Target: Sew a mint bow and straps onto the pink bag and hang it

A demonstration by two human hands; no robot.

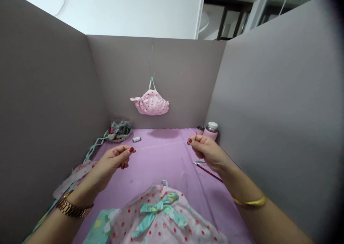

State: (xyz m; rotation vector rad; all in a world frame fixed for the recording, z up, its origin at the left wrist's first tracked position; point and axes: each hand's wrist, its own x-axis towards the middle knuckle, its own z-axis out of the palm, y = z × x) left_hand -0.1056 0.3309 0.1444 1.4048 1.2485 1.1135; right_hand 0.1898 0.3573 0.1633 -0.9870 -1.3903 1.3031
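Observation:
A thin white thread (161, 145) runs nearly level across the middle of the view, pulled straight between my two hands. My left hand (115, 159) pinches one end between thumb and forefinger. At the other end, my right hand (206, 150) is closed on the thread in a pinch; whether a needle is there too, I cannot tell. Below them, nearest to me, lies a pink fabric piece with red dots (150, 219), with a mint-green patterned bow (161, 208) on it. A mint-green patterned cloth (100, 226) shows beside its left edge.
A small thread spool (136, 139) lies on the purple cloth (161, 165). A filled basket (119, 131) stands back left, a pink bottle (211, 130) back right. A red stick-like tool (209, 173) lies near my right wrist. A dotted pink pouch-like piece (152, 104) hangs before the grey back panel.

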